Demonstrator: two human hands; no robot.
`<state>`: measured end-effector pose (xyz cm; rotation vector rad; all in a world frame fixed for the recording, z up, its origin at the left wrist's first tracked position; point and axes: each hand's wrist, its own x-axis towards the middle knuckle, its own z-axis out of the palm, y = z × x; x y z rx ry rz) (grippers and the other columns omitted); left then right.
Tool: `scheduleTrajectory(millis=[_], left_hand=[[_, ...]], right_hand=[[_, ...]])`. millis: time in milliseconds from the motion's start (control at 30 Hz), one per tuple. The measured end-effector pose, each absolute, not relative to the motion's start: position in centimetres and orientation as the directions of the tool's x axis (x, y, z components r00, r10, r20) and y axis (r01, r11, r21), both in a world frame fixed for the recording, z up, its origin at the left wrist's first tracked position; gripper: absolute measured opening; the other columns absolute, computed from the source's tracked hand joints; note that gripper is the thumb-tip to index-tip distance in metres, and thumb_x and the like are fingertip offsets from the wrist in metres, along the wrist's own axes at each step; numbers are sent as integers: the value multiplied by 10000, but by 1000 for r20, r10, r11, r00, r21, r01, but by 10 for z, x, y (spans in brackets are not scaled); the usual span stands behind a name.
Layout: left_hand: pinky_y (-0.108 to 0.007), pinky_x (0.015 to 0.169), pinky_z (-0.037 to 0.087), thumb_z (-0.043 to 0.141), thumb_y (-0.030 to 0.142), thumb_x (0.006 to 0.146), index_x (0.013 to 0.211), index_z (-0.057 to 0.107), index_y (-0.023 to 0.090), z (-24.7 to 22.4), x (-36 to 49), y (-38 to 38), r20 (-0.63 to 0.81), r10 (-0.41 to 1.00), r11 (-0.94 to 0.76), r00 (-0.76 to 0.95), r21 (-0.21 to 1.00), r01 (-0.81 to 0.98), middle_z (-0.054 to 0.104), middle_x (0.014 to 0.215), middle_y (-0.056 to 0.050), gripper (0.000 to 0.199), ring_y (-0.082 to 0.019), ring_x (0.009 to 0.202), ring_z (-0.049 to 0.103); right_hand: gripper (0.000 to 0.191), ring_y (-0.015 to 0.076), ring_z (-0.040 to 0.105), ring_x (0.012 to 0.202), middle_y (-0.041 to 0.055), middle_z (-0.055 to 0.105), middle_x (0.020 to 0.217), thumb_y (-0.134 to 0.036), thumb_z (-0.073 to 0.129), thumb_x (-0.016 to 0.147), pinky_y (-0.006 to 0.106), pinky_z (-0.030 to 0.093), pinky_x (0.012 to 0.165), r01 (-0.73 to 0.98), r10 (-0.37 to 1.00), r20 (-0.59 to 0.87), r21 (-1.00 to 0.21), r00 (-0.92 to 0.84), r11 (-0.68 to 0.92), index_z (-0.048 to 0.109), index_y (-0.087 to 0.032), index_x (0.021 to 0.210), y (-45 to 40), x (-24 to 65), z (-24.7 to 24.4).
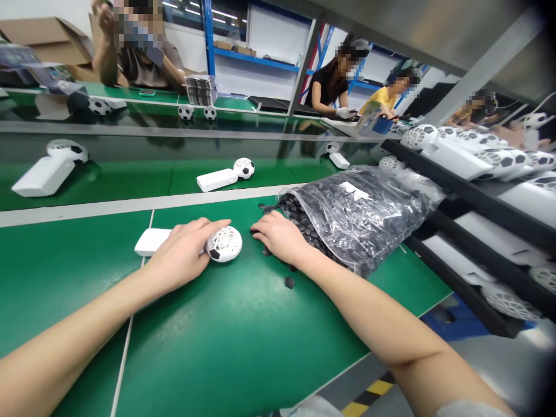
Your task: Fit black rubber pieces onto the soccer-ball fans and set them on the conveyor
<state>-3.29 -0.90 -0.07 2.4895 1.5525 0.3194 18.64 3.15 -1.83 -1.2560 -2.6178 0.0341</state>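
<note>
My left hand (185,252) is wrapped over a white handheld fan (226,244) with a round, football-patterned head, lying on the green tabletop. The fan's white handle (152,240) sticks out to the left from under the hand. My right hand (278,234) has its fingertips pinched at a small black piece (253,231), just right of the fan head. Beside that hand, a clear plastic bag (365,208) lies on its side, full of black pentagon pieces (299,217), some spilled from its mouth. One loose black pentagon (289,282) rests nearer to me.
Behind a pale rail, a green conveyor belt (152,176) carries several fans, one (223,175) straight ahead. Black racks (469,278) stacked with fans stand at the right. Across the line sit several co-workers, one (328,87) in a black top. An open cardboard box (47,40) is back left.
</note>
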Motion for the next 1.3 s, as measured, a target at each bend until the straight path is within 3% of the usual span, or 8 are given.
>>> scheduleTrajectory(millis=[133, 233, 367, 467, 567, 800, 1033, 1300], left_hand=[[-394, 901, 355, 354, 76, 722, 1300, 389, 255, -4, -33, -8, 138, 870, -493, 473, 271, 827, 573, 1106, -48, 606, -236, 1025, 500], [-412, 921, 344, 357, 72, 721, 1306, 380, 262, -5, -34, -7, 127, 872, -488, 472, 269, 830, 574, 1144, -40, 616, -238, 1047, 493], [-420, 928, 333, 399, 105, 705, 1319, 359, 278, -3, -34, -8, 90, 878, -476, 471, 283, 833, 567, 1161, -38, 639, -254, 1069, 477], [-418, 923, 330, 483, 205, 697, 1333, 340, 275, 0, -34, -9, 66, 879, -468, 472, 303, 830, 569, 1140, -51, 656, -274, 1052, 483], [-440, 921, 329, 579, 421, 685, 1340, 334, 260, 0, -33, -10, 61, 889, -448, 454, 324, 833, 567, 1141, -71, 718, -303, 1051, 480], [-476, 942, 313, 571, 620, 665, 1303, 394, 222, -2, -29, -12, 83, 906, -419, 415, 322, 849, 566, 1168, -86, 773, -313, 1071, 468], [-498, 973, 287, 529, 681, 656, 1273, 434, 203, 0, -28, -14, 99, 916, -400, 390, 331, 855, 575, 1170, -88, 786, -311, 1079, 476], [-501, 1020, 229, 511, 662, 686, 1220, 482, 223, -5, -22, -15, 146, 930, -366, 336, 347, 863, 588, 1138, -89, 691, -270, 1086, 492]], right_hand=[[193, 247, 477, 844, 122, 610, 826, -144, 456, 849, 358, 426, 736, 765, 745, 209, 25, -633, 643, 629, -119, 929, 32, 182, -21], [265, 255, 476, 868, 136, 601, 866, -77, 431, 826, 363, 435, 726, 789, 768, 231, -5, -597, 614, 591, -112, 1035, 35, 184, -23], [224, 219, 507, 914, 99, 600, 919, -114, 434, 847, 363, 434, 802, 744, 793, 274, -279, -544, 607, 593, -150, 1001, 32, 190, -18], [140, 138, 557, 710, 28, 611, 868, -202, 436, 865, 298, 469, 668, 586, 848, 222, -638, -481, 500, 550, -191, 945, 23, 190, -10], [88, 91, 524, 594, -10, 596, 826, -264, 468, 852, 242, 450, 564, 429, 861, 156, -815, -484, 389, 524, -203, 882, 13, 185, -5], [132, 115, 558, 834, 9, 615, 900, -178, 508, 828, 267, 449, 784, 299, 794, 240, -834, -558, 463, 582, -187, 936, -1, 176, 4], [23, 131, 536, 840, 13, 572, 852, -182, 596, 776, 272, 452, 730, 294, 821, 222, -858, -526, 420, 614, -183, 790, -4, 167, -2], [110, 161, 501, 1023, 55, 495, 1106, -202, 638, 734, 299, 469, 765, 261, 867, 207, -899, -453, 351, 553, -185, 802, -1, 162, -20]])
